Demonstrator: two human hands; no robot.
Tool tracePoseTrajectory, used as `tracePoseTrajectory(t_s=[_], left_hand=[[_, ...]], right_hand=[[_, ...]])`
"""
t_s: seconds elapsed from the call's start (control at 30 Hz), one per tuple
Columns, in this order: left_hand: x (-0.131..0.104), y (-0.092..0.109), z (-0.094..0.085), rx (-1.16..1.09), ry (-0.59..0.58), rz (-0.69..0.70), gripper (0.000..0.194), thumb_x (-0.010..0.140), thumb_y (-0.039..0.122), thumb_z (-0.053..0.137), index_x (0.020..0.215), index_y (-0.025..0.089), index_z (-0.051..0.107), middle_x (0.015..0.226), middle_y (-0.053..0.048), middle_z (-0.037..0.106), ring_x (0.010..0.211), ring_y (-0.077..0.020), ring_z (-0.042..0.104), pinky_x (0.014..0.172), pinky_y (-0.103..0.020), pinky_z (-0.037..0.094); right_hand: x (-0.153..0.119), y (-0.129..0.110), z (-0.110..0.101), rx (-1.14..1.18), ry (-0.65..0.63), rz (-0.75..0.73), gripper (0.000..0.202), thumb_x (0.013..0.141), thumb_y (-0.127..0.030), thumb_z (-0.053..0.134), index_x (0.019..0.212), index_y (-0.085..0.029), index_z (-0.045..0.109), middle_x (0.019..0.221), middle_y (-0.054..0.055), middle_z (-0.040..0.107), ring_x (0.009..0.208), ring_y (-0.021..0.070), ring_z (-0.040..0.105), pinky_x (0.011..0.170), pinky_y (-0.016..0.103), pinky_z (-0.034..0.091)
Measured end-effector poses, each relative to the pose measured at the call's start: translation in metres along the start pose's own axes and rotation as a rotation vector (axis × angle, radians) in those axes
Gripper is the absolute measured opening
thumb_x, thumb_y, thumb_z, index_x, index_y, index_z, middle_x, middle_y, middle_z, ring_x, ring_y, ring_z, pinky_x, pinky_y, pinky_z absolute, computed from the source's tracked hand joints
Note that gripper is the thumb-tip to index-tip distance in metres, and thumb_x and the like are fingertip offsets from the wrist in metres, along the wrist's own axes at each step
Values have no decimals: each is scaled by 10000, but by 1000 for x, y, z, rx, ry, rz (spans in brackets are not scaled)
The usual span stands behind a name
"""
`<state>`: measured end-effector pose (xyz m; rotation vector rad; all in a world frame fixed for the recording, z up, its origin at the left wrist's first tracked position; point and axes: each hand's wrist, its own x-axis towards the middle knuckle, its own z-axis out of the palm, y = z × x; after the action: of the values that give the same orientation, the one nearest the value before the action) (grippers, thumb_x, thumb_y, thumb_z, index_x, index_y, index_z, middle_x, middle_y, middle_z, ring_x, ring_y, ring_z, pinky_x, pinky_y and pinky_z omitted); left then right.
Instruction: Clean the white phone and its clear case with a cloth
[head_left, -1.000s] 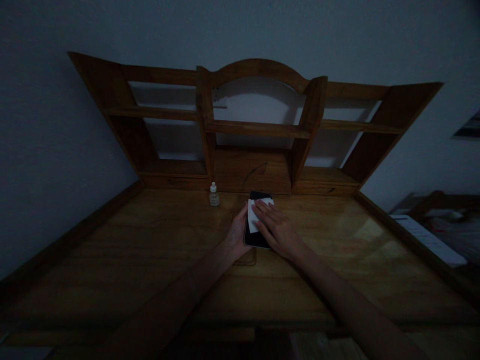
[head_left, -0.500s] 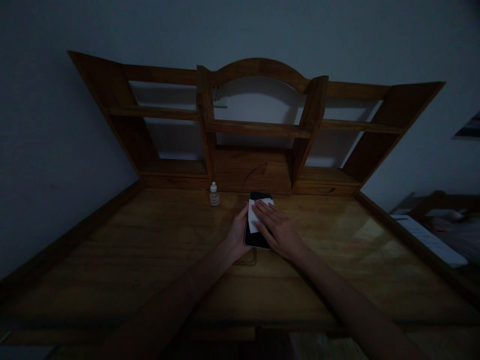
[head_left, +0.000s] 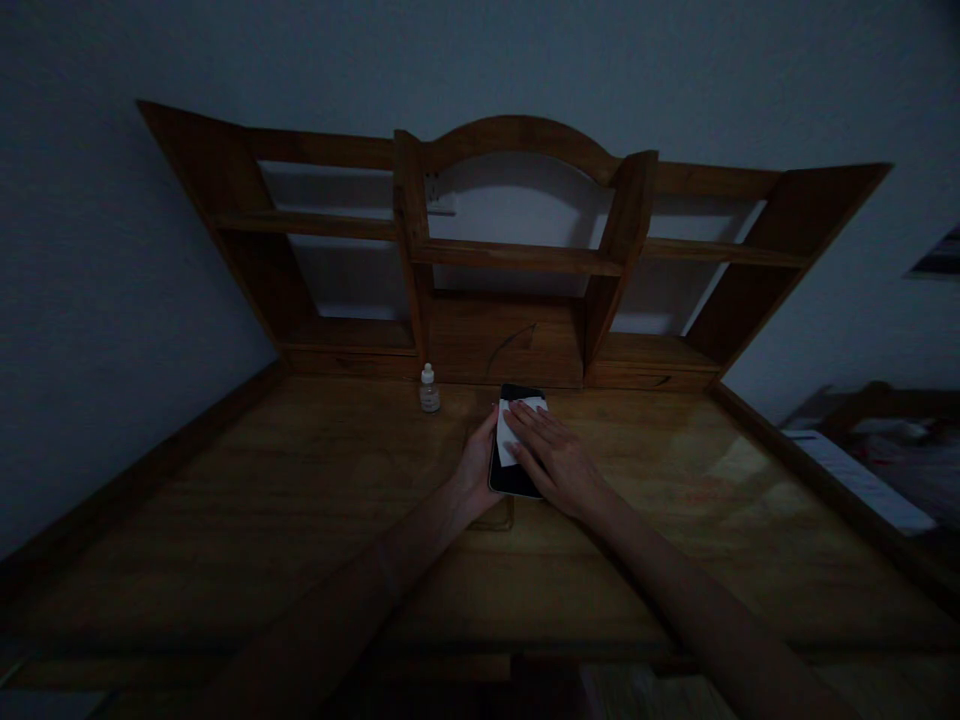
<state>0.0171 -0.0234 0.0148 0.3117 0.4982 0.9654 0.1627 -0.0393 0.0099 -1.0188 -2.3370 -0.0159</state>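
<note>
A black phone [head_left: 516, 482] is held above the wooden desk, its dark face up. My left hand [head_left: 475, 470] grips its left edge, with the fingers partly hidden beneath it. On the phone's face lies a white cloth or tissue [head_left: 505, 446]. My right hand [head_left: 559, 458] presses this flat with its fingers stretched over it. A clear phone case or similar thin outline [head_left: 495, 527] shows on the desk just below the phone, partly covered by my left hand. Left of the phone, a small clear bottle [head_left: 429, 393] with a white dropper top stands upright.
A wooden shelf unit [head_left: 517, 258] rises along the desk's back edge. The wooden desk [head_left: 300, 500] has raised side borders. A white panel-like object [head_left: 862, 482] lies beyond the right border, and a socket [head_left: 441, 205] is on the wall behind the shelves.
</note>
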Motion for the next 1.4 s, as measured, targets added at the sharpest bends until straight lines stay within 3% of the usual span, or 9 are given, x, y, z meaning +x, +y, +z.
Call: tracePoseTrajectory(t_s=[0.2, 0.47, 0.73, 0.83, 1.0, 1.13, 1.23, 1.4], left_hand=[[1, 0, -4, 0, -16, -9, 422, 931, 466, 507, 1083, 115, 687, 921, -112, 735, 860, -229, 705, 811, -330, 553], [5, -1, -6, -16, 5, 49, 312, 941, 378, 502, 919, 129, 688, 822, -80, 724, 728, -182, 687, 731, -284, 552], [8, 1, -11, -61, 39, 120, 386, 976, 355, 411, 845, 113, 681, 748, -83, 703, 660, -168, 663, 689, -270, 537], [5, 8, -10, -63, -10, 59, 480, 984, 444, 371, 930, 87, 688, 783, -106, 710, 670, -178, 669, 657, -272, 534], [1, 17, -11, -54, -102, -21, 699, 964, 588, 286, 1097, 11, 658, 949, -206, 711, 915, -263, 690, 789, -326, 543], [3, 18, -19, -45, -140, 33, 667, 981, 553, 281, 1104, 22, 665, 947, -171, 718, 924, -241, 683, 812, -291, 529], [4, 15, -21, -23, -151, 1, 662, 978, 566, 280, 1050, 49, 687, 875, -142, 717, 877, -237, 686, 791, -287, 527], [4, 10, -15, 2, -98, -75, 600, 971, 546, 314, 957, 84, 697, 741, -125, 693, 814, -264, 693, 762, -346, 539]], right_hand=[[0, -1, -1, -3, 3, 0, 500, 1029, -335, 386, 1513, -215, 354, 1549, 85, 372, 1445, 224, 333, 1200, 491, 291], [1, -2, -2, 35, 10, -33, 531, 1014, -353, 423, 1518, -208, 341, 1541, 86, 390, 1449, 228, 326, 1204, 498, 277], [1, -5, -9, 123, -71, -121, 521, 1022, -340, 401, 1528, -274, 297, 1558, 41, 362, 1456, 210, 311, 1204, 514, 263], [1, -8, -10, 133, -64, -125, 494, 1021, -337, 403, 1508, -277, 348, 1542, 38, 392, 1443, 209, 340, 1206, 514, 254], [-2, -8, -8, 142, -25, -180, 454, 1013, -289, 399, 1458, -219, 450, 1485, 62, 478, 1407, 199, 405, 1195, 470, 302], [-4, -9, -9, 161, -39, -268, 475, 979, -324, 464, 1439, -207, 480, 1452, 71, 517, 1378, 212, 449, 1173, 458, 346], [-5, -10, -9, 195, -61, -308, 494, 961, -350, 495, 1435, -210, 487, 1449, 75, 519, 1358, 221, 475, 1158, 454, 367], [-3, -10, -6, 235, -89, -262, 467, 980, -348, 475, 1439, -263, 481, 1451, 38, 524, 1353, 212, 482, 1155, 450, 373]])
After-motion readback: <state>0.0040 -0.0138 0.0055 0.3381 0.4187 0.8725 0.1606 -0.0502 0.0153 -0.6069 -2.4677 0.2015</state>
